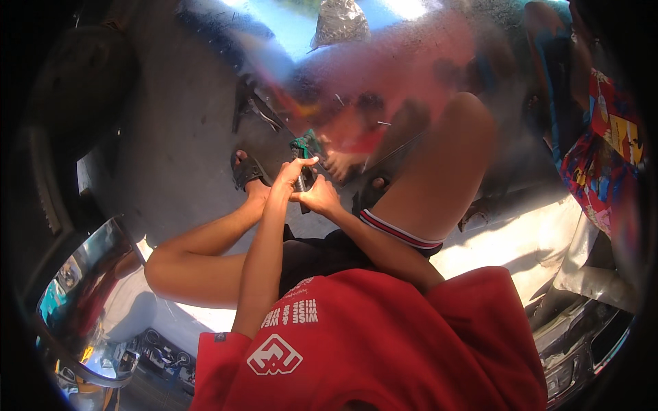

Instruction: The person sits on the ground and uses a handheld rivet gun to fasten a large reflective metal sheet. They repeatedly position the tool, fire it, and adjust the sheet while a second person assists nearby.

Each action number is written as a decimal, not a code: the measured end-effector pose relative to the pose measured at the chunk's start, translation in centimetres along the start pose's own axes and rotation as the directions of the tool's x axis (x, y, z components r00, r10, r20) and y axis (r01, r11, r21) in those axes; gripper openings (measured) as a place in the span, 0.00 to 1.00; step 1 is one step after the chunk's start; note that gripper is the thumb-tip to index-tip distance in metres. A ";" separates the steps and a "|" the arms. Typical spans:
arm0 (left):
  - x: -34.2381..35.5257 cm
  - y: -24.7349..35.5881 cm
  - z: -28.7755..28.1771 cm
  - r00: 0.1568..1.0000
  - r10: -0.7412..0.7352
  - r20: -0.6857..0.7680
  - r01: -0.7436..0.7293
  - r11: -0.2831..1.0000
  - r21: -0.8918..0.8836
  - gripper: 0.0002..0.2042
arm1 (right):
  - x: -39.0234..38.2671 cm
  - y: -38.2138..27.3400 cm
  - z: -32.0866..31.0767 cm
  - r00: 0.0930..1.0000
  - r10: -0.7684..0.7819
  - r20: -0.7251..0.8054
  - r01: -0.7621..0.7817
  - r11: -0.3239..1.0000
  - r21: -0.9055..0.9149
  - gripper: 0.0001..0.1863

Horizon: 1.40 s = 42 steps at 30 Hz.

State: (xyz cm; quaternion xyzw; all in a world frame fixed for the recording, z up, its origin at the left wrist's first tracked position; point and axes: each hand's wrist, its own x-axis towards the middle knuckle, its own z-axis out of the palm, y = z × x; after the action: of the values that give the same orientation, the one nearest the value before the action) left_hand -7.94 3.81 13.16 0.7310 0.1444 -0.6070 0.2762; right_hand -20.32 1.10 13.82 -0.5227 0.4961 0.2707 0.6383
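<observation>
Floor (pixel 175 130) grey, concrete-looking, in shade L of centre; bright sunlit patch lower R. Shiny sheet (pixel 418 75) across upper middle, blurred red + blue reflections, glare at top edge. Clear plastic bag (pixel 340 26) on it, top centre, greyish contents, can't tell what. Curved glossy panel (pixel 89 294) lower L, mirroring blue/teal + red. Big dark rounded shape (pixel 82 82) upper L, too dim to ID. Patterned cloth (pixel 603 154) at R edge, red/blue/yellow.

Writing: red shirt (pixel 404 335), bottom centre, has white lettering, upside down from here, plus white angular emblem (pixel 275 355) below it. Dark shorts (pixel 322 255) w/ striped hem.

Grip: both hands near centre of frame, close tog. L hand (pixel 288 175) curled on upper part of dark handle (pixel 300 183), thumb side toward R. R hand (pixel 320 196) just below + to R, fingers closed about lower part. Handle pinched betw. the two, approx upright in frame; ridged along its length, mostly hidden by hands. Green cloth-like bit (pixel 306 142) at its upper end, just above L hand. Dark sandal (pixel 245 171) L of hands.
</observation>
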 end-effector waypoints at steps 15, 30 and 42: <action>1.2 -3.6 1.7 0.970 0.095 -0.222 -0.073 0.992 0.104 0.21 | 0.5 2.3 0.2 0.984 -0.143 -0.107 0.136 0.988 -0.067 0.48; 2.7 -4.6 3.3 0.855 0.354 -0.379 -0.138 0.860 0.492 0.28 | 3.5 5.2 1.9 0.988 -0.011 -0.153 0.006 0.999 -0.031 0.34; 2.3 -3.9 3.6 0.917 0.268 -0.295 -0.106 0.877 0.468 0.26 | 2.1 5.4 3.3 0.902 -0.092 -0.421 0.099 0.995 -0.004 0.31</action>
State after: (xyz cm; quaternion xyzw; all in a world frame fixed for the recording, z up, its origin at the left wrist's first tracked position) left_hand -12.48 4.60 9.65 0.8812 -0.0231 -0.4536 0.1309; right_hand -23.10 5.51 9.62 -0.5868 0.5980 0.1159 0.5335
